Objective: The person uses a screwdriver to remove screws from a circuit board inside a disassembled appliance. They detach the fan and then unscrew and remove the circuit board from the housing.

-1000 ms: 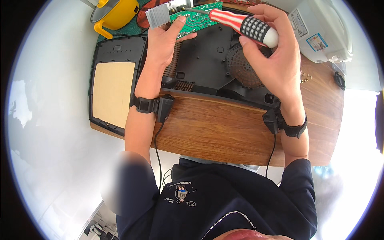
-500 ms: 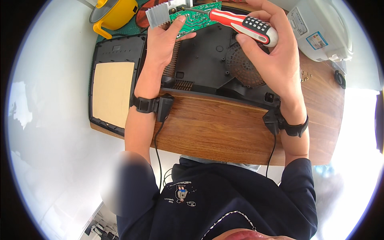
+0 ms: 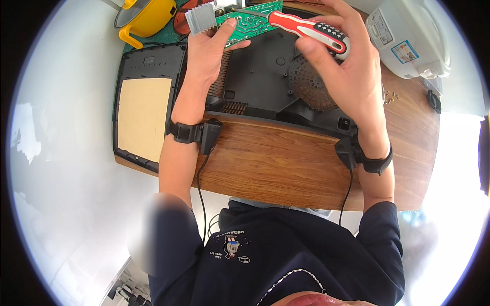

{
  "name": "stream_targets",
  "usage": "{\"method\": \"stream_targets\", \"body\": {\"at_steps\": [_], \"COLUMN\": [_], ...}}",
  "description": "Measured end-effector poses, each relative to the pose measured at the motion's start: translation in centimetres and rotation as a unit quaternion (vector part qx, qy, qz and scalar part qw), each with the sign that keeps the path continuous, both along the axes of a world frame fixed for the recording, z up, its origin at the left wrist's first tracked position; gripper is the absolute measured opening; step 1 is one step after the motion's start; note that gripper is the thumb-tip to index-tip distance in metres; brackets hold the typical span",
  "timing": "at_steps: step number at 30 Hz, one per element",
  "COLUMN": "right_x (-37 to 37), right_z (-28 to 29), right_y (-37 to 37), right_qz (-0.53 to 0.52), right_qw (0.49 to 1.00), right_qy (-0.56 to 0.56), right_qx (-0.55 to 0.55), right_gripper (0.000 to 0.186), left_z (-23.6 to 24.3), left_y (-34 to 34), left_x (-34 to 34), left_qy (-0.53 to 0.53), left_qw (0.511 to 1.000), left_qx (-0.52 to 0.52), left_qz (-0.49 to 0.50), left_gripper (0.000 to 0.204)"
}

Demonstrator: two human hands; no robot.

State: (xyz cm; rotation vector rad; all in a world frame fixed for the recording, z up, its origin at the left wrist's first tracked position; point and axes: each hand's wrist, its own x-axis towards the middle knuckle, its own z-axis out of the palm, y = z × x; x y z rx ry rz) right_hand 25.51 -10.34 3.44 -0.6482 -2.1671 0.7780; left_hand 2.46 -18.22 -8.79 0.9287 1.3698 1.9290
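At the top, my left hand (image 3: 209, 53) is closed on a green circuit board (image 3: 252, 23) with a silver finned heatsink (image 3: 200, 19) on its left end, the thumb over the board's face. My right hand (image 3: 347, 71) grips a screwdriver (image 3: 306, 28) with a red, white and black star-patterned handle. Its shaft points left to a small fixing beside the heatsink; whether the tip is seated there I cannot tell. Below both hands lies an open black plastic housing (image 3: 255, 81) with vent slots and a round grille (image 3: 306, 84), partly hidden by my right hand.
A black panel with a cream sheet (image 3: 143, 115) lies left. A yellow pot (image 3: 145, 18) stands back left, a white appliance (image 3: 406, 35) back right. Small screws (image 3: 390, 97) and a dark oval item (image 3: 434, 102) lie on the wooden table (image 3: 275, 163) at right.
The screwdriver handle has turned about its axis, showing different sides of its pattern. My right thumb has shifted up and left along it. My left hand and the board stay in place.
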Motion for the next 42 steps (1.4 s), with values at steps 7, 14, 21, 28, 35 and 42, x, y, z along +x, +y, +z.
{"method": "stream_targets", "body": {"at_steps": [7, 14, 21, 28, 35, 42], "right_x": [0.9, 1.4, 0.6, 0.7, 1.1, 0.6], "right_z": [-2.2, -2.4, -3.5, -3.4, -2.6, -2.7], "right_y": [2.4, 2.5, 2.1, 2.0, 1.4, 1.1], "right_qz": [0.05, 0.115, 0.032, -0.004, 0.016, 0.024], "right_qw": [0.997, 0.993, 0.999, 0.998, 1.0, 0.998], "right_qy": [0.034, 0.034, 0.037, 0.068, 0.027, 0.033], "right_qx": [0.045, 0.021, 0.014, 0.002, 0.003, 0.048], "right_gripper": [0.053, 0.055, 0.038, 0.032, 0.022, 0.02], "left_z": [-0.3, -0.1, 0.2, 0.1, 0.1, 0.0], "left_y": [0.0, 0.2, 0.3, 0.2, 0.3, 0.3], "left_x": [-0.1, -0.1, 0.2, 0.3, 0.4, 0.4], "left_qy": [-0.006, -0.009, 0.019, 0.013, 0.006, 0.016], "left_qw": [1.0, 1.0, 1.0, 1.0, 1.0, 1.0], "left_qx": [-0.013, -0.005, 0.012, 0.006, 0.013, 0.008], "left_qz": [0.01, 0.011, -0.011, -0.006, -0.01, -0.01], "left_gripper": [0.031, 0.032, 0.034, 0.031, 0.028, 0.026]}}
